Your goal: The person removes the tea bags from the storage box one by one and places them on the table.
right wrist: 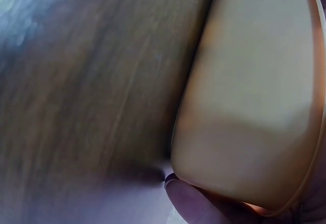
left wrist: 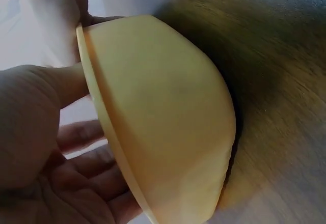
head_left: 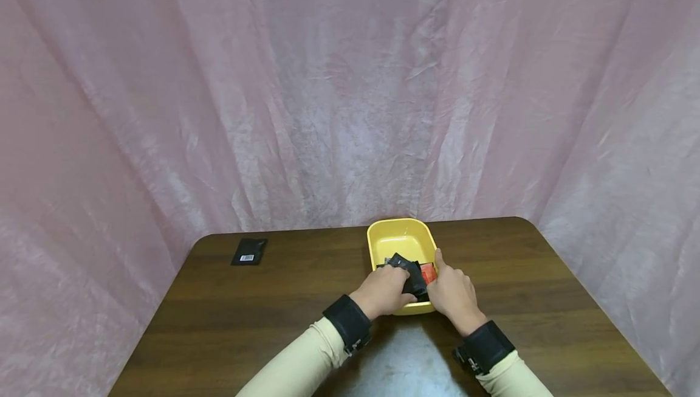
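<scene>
A yellow plastic basin [head_left: 395, 227] stands near the middle of the table, holding several black packets and a red packet [head_left: 428, 272]. My left hand [head_left: 384, 290] reaches over its near left rim, fingers and thumb about a black packet [head_left: 414, 279] inside. In the left wrist view, the fingers of the left hand [left wrist: 66, 132] pass behind the basin's rim, so their tips are hidden. At the right side, my right hand [head_left: 452, 292] grips the basin wall. The right wrist view shows a fingertip [right wrist: 191, 198] against the outside of the basin [right wrist: 249, 96].
A flat black packet with a white label [head_left: 248, 252] lies apart at the table's far left. The wooden table [head_left: 306, 263] has rounded back corners. Behind it hangs a pink curtain [head_left: 350, 111]. Black bands [head_left: 350, 323] circle both wrists.
</scene>
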The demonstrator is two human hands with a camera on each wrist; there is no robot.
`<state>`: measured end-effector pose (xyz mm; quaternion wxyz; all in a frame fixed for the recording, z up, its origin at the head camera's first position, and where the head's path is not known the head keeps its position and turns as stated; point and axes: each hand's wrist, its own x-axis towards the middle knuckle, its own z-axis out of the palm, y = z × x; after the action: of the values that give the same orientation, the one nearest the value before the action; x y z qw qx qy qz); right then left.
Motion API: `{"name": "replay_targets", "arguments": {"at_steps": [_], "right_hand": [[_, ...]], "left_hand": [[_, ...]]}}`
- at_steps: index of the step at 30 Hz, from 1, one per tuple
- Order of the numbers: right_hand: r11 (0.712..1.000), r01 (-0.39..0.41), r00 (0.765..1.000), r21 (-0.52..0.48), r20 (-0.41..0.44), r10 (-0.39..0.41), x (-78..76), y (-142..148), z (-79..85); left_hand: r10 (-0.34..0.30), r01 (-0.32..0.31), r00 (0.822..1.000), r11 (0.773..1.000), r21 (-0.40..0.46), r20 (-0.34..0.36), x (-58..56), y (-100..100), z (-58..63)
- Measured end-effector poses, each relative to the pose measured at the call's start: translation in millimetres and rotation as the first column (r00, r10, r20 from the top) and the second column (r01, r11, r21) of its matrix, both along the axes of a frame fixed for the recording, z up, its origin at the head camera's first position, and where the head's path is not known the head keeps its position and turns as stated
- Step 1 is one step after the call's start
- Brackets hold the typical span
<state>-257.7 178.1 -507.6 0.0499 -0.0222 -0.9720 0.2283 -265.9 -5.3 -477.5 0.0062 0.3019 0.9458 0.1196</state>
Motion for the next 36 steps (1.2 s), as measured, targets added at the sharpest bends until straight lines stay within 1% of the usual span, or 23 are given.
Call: {"name": "replay_targets", "arguments": {"at_steps": [6,10,13,16,19,26,30,34,36], "right_hand": [[1.0,-0.005,1.0,0.007,-0.02,0.006,0.3,2,-0.5],[1.0,-0.003,0.999,0.023,-0.04,0.004,0.9,3,-1.9],[1.0,0.005,0.999,0.025,-0.037,-0.004,1.1,2,-3.0],[1.0,0.012,0.999,0.022,-0.034,-0.011,0.3,3,-3.4],[1.0,0.011,0.999,0.024,-0.036,-0.01,-0.9,4,-2.9],[1.0,0.015,1.0,0.018,-0.022,-0.014,0.4,5,-0.8],[1.0,0.02,1.0,0.01,-0.025,-0.019,0.5,4,-0.1],[1.0,0.011,0.999,0.023,-0.037,-0.01,1.4,3,1.1],[1.0,0.01,1.0,0.01,-0.017,-0.01,1.5,2,1.0]], "left_hand": [[-0.032,0.033,0.999,0.999,0.034,-0.008,-0.4,-2,-1.0],[-0.038,0.04,0.999,0.999,0.034,-0.036,1.5,-1,-3.0],[-0.031,0.03,0.994,0.999,-0.012,-0.102,3.4,0,-5.9],[-0.028,0.019,0.985,0.998,-0.052,-0.169,3.8,2,-8.8],[-0.013,0.0,0.979,0.998,-0.063,-0.202,3.1,2,-10.5],[0.021,-0.031,0.97,0.999,-0.036,-0.241,1.8,-1,-10.4],[0.026,-0.034,0.969,0.999,-0.028,-0.247,1.0,-2,-10.6],[0.027,-0.032,0.967,0.999,-0.013,-0.253,1.8,-4,-9.0],[0.027,-0.027,0.964,1.0,0.003,-0.263,2.7,-5,-7.0]]}}
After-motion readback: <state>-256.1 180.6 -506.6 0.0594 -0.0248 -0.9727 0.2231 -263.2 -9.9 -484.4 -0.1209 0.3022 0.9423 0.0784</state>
